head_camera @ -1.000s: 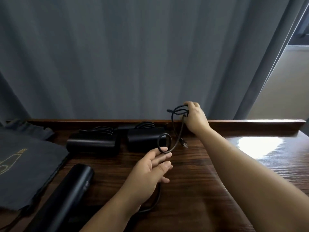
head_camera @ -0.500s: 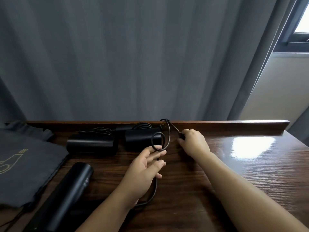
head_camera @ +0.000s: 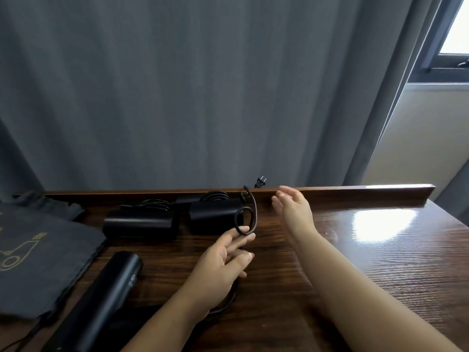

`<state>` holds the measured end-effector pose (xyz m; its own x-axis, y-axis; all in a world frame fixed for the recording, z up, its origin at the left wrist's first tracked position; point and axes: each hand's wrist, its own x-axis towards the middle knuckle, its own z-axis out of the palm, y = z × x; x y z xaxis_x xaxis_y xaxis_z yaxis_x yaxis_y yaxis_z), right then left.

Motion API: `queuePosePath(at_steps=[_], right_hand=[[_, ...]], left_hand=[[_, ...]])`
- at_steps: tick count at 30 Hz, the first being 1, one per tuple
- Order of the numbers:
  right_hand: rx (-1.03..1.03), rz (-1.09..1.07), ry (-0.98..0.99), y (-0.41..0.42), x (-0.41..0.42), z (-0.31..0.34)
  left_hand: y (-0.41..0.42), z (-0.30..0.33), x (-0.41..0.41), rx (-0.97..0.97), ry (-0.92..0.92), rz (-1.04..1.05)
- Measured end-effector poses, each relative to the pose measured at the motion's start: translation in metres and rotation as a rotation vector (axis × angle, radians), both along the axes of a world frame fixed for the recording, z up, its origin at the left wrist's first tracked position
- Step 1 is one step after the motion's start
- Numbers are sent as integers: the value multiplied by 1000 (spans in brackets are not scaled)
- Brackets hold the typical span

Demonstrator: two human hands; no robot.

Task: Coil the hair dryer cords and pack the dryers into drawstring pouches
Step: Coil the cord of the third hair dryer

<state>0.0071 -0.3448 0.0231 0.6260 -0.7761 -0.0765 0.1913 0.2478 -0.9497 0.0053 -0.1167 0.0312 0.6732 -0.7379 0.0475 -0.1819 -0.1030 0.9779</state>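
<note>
The tabletop (head_camera: pixel 291 275) was dark brown wood with a pronounced grain and a glossy finish; a bright patch of window light reflected off its right portion. A raised wooden lip (head_camera: pixel 355 191) ran along its far edge. Behind it hung a grey curtain (head_camera: pixel 203 85) in soft vertical folds, and at upper right a dark window frame (head_camera: pixel 446 67) sat above a pale wall.

Two short black cylindrical dryers (head_camera: pixel 140 224) (head_camera: pixel 215 216) lay side by side near the far lip, each with a bundled cord behind it. A third dryer (head_camera: pixel 101 301), a long matte black tube, lay diagonally at lower left. A dark grey fabric pouch (head_camera: pixel 40 262) with a gold line print of a hair dryer lay flat at the left edge of the tabletop, just beside the long dryer.

The left hand (head_camera: pixel 218 265) rested low over the tabletop, its grip closed on a black cord (head_camera: pixel 254 214): the fingertips pinched a small round loop of it. From that loop the cord rose in a thin arc toward the far lip, where its two-pin plug (head_camera: pixel 261 183) stood just above the edge. Another section of cord curved out on the tabletop beneath the left wrist.

The right hand (head_camera: pixel 291 207) hovered near the far lip, just right of the plug, its grip open with relaxed fingers and holding nothing.
</note>
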Motion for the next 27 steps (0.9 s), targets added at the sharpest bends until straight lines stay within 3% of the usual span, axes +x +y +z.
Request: queuePosePath(at_steps=[2, 7, 10, 14, 19, 22, 24, 27], right_hand=[[-27, 29, 158, 16, -13, 2], [32, 394, 373, 55, -49, 12], [217, 412, 239, 61, -59, 12], [524, 190, 28, 50, -64, 9], [545, 87, -77, 44, -70, -1], [233, 49, 144, 60, -80, 1], [-224, 30, 318, 80, -89, 5], [-852, 151, 297, 112, -102, 9]], left_hand=[[0, -1, 1, 20, -12, -2], [-3, 0, -3, 153, -182, -67], [-5, 5, -12, 243, -355, -123], [7, 12, -27, 453, -612, -145], [45, 21, -26, 507, -763, -75], [64, 20, -19, 541, -801, -52], [76, 20, -13, 554, -826, -26], [98, 23, 2, 585, -843, 39]])
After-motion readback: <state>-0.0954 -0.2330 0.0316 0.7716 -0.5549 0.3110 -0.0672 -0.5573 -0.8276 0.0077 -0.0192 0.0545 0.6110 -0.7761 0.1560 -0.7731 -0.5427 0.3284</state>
